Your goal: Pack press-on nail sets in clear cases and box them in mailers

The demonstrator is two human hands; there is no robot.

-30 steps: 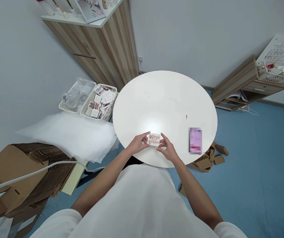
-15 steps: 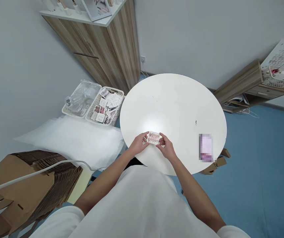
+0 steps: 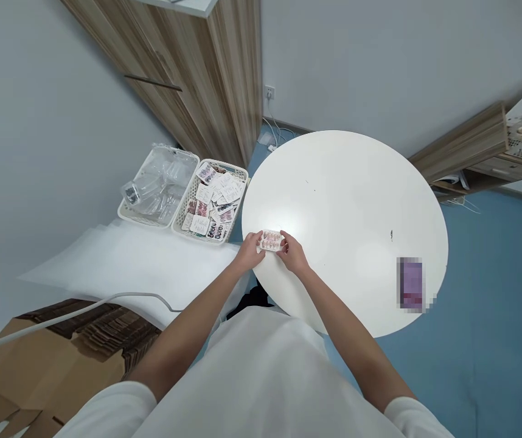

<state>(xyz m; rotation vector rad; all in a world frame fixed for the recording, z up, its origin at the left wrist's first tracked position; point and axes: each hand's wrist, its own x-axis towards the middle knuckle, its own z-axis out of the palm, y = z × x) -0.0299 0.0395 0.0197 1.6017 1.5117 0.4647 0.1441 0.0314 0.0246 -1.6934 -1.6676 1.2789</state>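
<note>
Between both hands I hold a small clear pack of press-on nails (image 3: 271, 239), with two rows of pinkish nails showing upward. My left hand (image 3: 249, 252) pinches its left end, and my right hand (image 3: 292, 252) grips the right end. The pack is over the near left part of the round white table (image 3: 343, 182). Left of the table, a white basket (image 3: 244, 182) holds many similar nail packs and white cards (image 3: 230, 190).
Beside that basket stands another white basket (image 3: 126, 214) with clear plastic packaging (image 3: 160, 182). White foam sheets (image 3: 151, 255) lie in front, with folded cardboard (image 3: 60, 365) below them. A blurred purple item (image 3: 411, 285) rests on the table's right side. A wooden cabinet (image 3: 197, 79) stands behind.
My view has turned toward the left, so the table and baskets appear farther right. My hands and the nail pack have moved nearer the table's left edge. Both hands keep their grip.
</note>
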